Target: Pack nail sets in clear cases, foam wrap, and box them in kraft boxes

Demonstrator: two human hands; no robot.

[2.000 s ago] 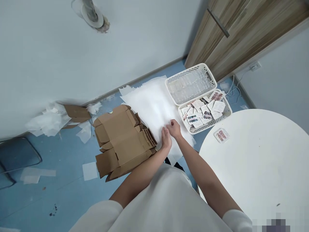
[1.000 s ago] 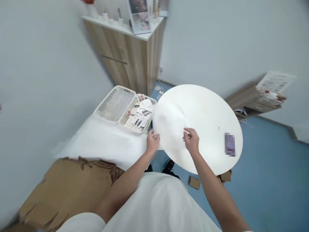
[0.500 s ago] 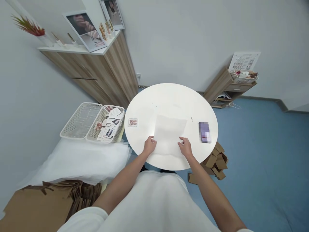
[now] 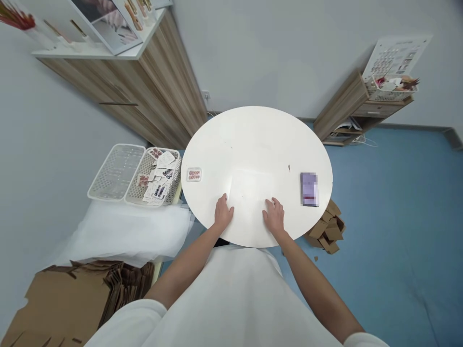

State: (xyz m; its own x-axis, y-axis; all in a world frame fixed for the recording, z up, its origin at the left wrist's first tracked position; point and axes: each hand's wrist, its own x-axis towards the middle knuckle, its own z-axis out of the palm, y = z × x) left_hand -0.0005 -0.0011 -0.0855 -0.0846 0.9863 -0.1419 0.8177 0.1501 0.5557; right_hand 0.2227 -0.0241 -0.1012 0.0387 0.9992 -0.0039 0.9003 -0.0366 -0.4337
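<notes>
White sheet point(image 4: 252, 190) lies flat on the tabletop point(image 4: 253, 130) (its edges are faint) between my hands. I observe the left hand point(image 4: 223, 214) spread beside its left edge; the right hand point(image 4: 274, 217), fingers parted, is near its right edge.

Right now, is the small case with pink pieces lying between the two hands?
No, the small case lies near the left edge of the white table, to the left of the left hand.
</notes>
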